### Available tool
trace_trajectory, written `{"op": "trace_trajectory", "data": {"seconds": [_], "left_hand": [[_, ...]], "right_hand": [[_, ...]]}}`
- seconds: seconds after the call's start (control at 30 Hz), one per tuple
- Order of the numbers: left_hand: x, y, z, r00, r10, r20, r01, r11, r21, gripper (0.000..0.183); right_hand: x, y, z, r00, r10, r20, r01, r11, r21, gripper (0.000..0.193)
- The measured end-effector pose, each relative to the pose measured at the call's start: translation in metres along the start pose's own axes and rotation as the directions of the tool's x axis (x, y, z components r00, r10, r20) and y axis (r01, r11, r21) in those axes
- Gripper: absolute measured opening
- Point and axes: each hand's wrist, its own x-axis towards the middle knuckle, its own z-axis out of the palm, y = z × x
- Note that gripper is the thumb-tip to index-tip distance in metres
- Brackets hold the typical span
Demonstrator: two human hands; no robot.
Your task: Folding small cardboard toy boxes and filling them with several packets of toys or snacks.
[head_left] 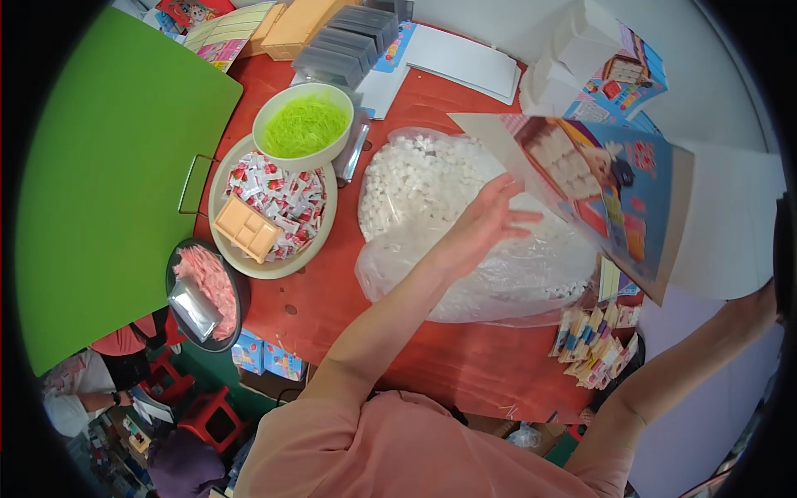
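My left hand [491,217] reaches over a big clear plastic bag [465,286] of small white pieces [407,178]. Its fingers are spread and nothing shows in them. The fingertips come close to the left edge of a printed cardboard sheet [573,166], blue and red, tilted above the bag; I cannot tell if they touch it. At the far right, my right hand [757,305] is at the lower edge of a white board [735,220] beside the printed sheet. Its fingers are hidden behind the board and the dark picture rim.
Left on the red table [324,332] stand a bowl of green shreds [305,126], a basin of small packets [278,195] with a tan compartment tray [247,227], and a dark tub of pink shreds [207,282]. Wooden-looking sticks [596,344] lie front right. Grey plastic cases [347,46] stand behind.
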Motion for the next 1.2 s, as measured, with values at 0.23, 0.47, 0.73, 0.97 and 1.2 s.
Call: {"op": "trace_trajectory", "data": {"seconds": [0.23,0.47,0.73,0.97,1.2], "left_hand": [[-0.055,-0.034,-0.012,0.998,-0.060,-0.029,0.067,0.944,0.324,0.021],[-0.058,-0.065,-0.033,0.969,0.016,-0.247,0.074,0.934,0.349,0.015],[-0.080,-0.090,-0.062,0.992,-0.041,-0.116,0.061,0.983,0.175,0.023],[-0.161,-0.083,-0.047,0.992,0.121,-0.031,-0.116,0.983,0.143,0.023],[-0.274,-0.070,-0.002,0.980,0.198,0.015,-0.192,0.925,0.328,0.020]], "right_hand": [[0.160,0.108,-0.133,0.740,-0.140,0.658,0.188,0.982,-0.003,0.044],[0.223,0.196,-0.177,-0.036,-0.138,0.990,-0.516,0.851,0.099,0.042],[0.019,0.214,-0.228,0.252,-0.072,0.965,0.107,0.993,0.046,0.090],[0.017,0.193,-0.332,0.107,0.029,0.994,0.472,0.879,-0.076,0.055],[-0.134,0.176,-0.425,-0.138,-0.315,0.939,0.941,0.255,0.224,0.061]]}}
